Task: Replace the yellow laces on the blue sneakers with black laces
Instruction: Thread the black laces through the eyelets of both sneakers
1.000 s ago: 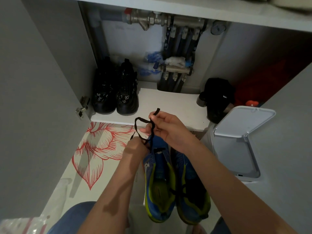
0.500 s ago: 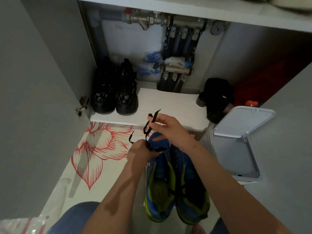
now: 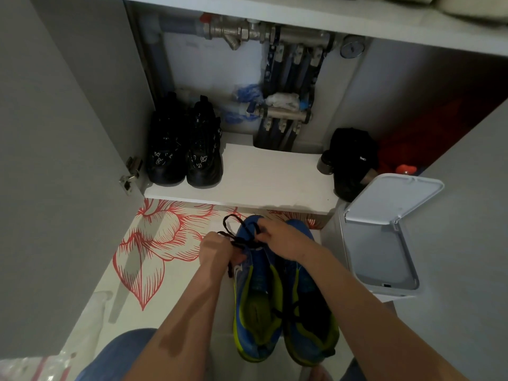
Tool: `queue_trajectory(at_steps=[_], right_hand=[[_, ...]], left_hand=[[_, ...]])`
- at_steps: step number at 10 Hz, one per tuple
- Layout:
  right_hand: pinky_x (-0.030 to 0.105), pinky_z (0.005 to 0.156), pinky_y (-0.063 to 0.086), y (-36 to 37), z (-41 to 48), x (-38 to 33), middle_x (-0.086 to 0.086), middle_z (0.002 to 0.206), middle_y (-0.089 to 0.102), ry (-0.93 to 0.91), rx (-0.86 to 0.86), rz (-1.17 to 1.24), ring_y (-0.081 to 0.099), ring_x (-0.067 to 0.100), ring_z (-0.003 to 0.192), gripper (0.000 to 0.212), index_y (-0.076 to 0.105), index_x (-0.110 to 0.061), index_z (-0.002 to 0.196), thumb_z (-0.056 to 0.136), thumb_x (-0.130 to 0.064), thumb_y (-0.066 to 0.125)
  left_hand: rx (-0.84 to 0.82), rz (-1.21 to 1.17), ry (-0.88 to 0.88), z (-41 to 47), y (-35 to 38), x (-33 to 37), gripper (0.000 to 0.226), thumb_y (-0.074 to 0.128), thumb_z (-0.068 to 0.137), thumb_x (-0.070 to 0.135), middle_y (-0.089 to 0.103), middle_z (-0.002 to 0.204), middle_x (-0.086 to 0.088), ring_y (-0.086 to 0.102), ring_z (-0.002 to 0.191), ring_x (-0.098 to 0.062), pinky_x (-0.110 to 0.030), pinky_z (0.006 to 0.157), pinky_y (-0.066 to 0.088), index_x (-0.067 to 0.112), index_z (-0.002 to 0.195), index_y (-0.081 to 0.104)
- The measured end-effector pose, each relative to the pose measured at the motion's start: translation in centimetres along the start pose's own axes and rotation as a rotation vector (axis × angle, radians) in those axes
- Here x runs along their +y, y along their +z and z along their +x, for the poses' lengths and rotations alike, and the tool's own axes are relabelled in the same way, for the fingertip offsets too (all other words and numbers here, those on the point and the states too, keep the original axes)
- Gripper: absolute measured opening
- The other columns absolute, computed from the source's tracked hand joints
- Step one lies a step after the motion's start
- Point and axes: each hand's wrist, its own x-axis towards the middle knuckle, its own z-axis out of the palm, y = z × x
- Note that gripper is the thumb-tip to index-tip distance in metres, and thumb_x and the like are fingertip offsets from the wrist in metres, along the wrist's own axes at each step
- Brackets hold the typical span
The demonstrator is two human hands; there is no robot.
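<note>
Two blue sneakers with yellow-green lining stand side by side on the floor, the left sneaker (image 3: 257, 303) and the right sneaker (image 3: 308, 312), toes pointing away from me. A black lace (image 3: 233, 232) loops over the left sneaker's toe end. My left hand (image 3: 215, 250) grips one part of the lace at the shoe's left side. My right hand (image 3: 283, 239) pinches another part of it over the toe. Another black lace lies across the right sneaker's opening. I see no yellow lace.
An open cupboard holds a pair of black boots (image 3: 184, 149) on a white shelf (image 3: 269, 182), pipes behind, and a black bag (image 3: 351, 158). A white bin with raised lid (image 3: 382, 232) stands at the right. A grey door (image 3: 60, 160) stands at the left, over a floral floor (image 3: 154, 243).
Both hands have come down from above the shoes to the left sneaker's toe, bringing the black lace low against it.
</note>
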Motion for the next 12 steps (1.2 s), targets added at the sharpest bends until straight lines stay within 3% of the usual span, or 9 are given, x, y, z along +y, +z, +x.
queue_trajectory(at_steps=[1, 2, 3, 4, 6, 8, 9, 10, 12], right_hand=[[0.026, 0.059, 0.029, 0.0, 0.1, 0.4, 0.006, 0.081, 0.044, -0.011, 0.015, -0.062, 0.042, 0.017, 0.08, 0.011, 0.039, -0.009, 0.087, 0.099, -0.01, 0.04], [0.028, 0.065, 0.032, 0.3, 0.2, 0.4, 0.008, 0.087, 0.048, -0.018, 0.071, -0.045, 0.044, 0.017, 0.081, 0.01, 0.042, -0.01, 0.089, 0.099, -0.01, 0.04], [0.032, 0.073, 0.04, 0.7, 0.6, 0.7, 0.012, 0.096, 0.057, 0.013, 0.129, 0.047, 0.053, 0.022, 0.088, 0.014, 0.051, -0.005, 0.099, 0.099, -0.015, 0.041], [0.033, 0.083, 0.044, 0.4, 0.9, 0.7, 0.018, 0.109, 0.062, 0.052, 0.152, 0.114, 0.058, 0.029, 0.101, 0.028, 0.057, 0.0, 0.111, 0.101, -0.015, 0.035], [0.025, 0.1, 0.025, 1.5, 1.2, 2.3, 0.012, 0.125, 0.052, 0.05, 0.132, -0.078, 0.032, 0.027, 0.129, 0.034, 0.064, -0.008, 0.11, 0.084, 0.006, 0.048], [0.038, 0.088, 0.049, 1.7, 1.3, 2.4, 0.006, 0.113, 0.053, 0.005, 0.199, -0.041, 0.053, 0.02, 0.103, 0.011, 0.064, -0.014, 0.093, 0.082, -0.014, 0.066], [0.034, 0.083, 0.049, 2.6, 1.1, 2.2, 0.005, 0.113, 0.046, -0.035, 0.204, -0.133, 0.049, 0.019, 0.102, 0.01, 0.065, -0.013, 0.095, 0.085, -0.013, 0.065], [0.032, 0.08, 0.048, 2.9, 1.2, 2.1, 0.003, 0.113, 0.045, -0.021, 0.241, -0.134, 0.048, 0.017, 0.103, 0.012, 0.066, -0.015, 0.096, 0.085, -0.017, 0.066], [0.039, 0.084, 0.048, 3.4, 1.7, 1.9, 0.009, 0.114, 0.045, 0.055, 0.281, -0.096, 0.047, 0.021, 0.105, 0.014, 0.069, -0.008, 0.094, 0.087, -0.019, 0.064]], left_hand=[[-0.044, 0.034, 0.027, -0.2, 0.0, -0.2, 0.031, 0.044, 0.098, 0.005, 0.055, 0.066, -0.005, 0.061, 0.06, -0.017, -0.016, 0.04, 0.046, 0.014, 0.069, 0.038], [-0.003, 0.104, 0.015, -0.7, 0.0, 0.1, 0.036, 0.044, 0.096, -0.002, 0.044, 0.024, -0.001, 0.045, 0.02, -0.006, -0.015, 0.024, 0.034, 0.008, 0.063, 0.037], [-0.017, 0.099, 0.011, -0.6, 0.1, 0.0, 0.027, 0.053, 0.092, -0.001, 0.054, 0.042, -0.013, 0.05, 0.025, -0.009, -0.018, 0.031, 0.045, -0.001, 0.066, 0.046], [-0.07, 0.189, 0.074, -0.4, 0.1, -0.7, 0.016, 0.072, 0.079, 0.006, 0.064, 0.078, -0.018, 0.067, 0.072, -0.027, -0.039, 0.075, 0.059, -0.005, 0.082, 0.061], [-0.086, 0.334, 0.206, 0.4, 0.4, -1.8, 0.006, 0.069, 0.082, 0.009, 0.058, 0.066, -0.005, 0.054, 0.05, -0.008, -0.01, 0.038, 0.04, 0.006, 0.082, 0.064], [-0.04, 0.415, 0.235, 0.8, 0.9, -2.1, 0.018, 0.061, 0.087, 0.013, 0.057, 0.068, -0.008, 0.054, 0.068, -0.021, -0.02, 0.044, 0.035, 0.004, 0.073, 0.06], [-0.045, 0.408, 0.199, 1.1, 0.9, -2.0, 0.014, 0.059, 0.088, 0.011, 0.063, 0.082, -0.017, 0.058, 0.072, -0.026, -0.025, 0.052, 0.04, -0.003, 0.086, 0.063], [-0.085, 0.378, 0.124, 1.2, 1.0, -1.9, 0.022, 0.053, 0.091, 0.009, 0.052, 0.07, -0.007, 0.048, 0.054, -0.015, -0.016, 0.037, 0.039, 0.007, 0.07, 0.047], [-0.115, 0.278, 0.06, 1.3, 1.5, -2.2, 0.032, 0.046, 0.093, 0.007, 0.046, 0.064, -0.004, 0.048, 0.053, -0.014, -0.019, 0.043, 0.043, 0.014, 0.063, 0.038]])
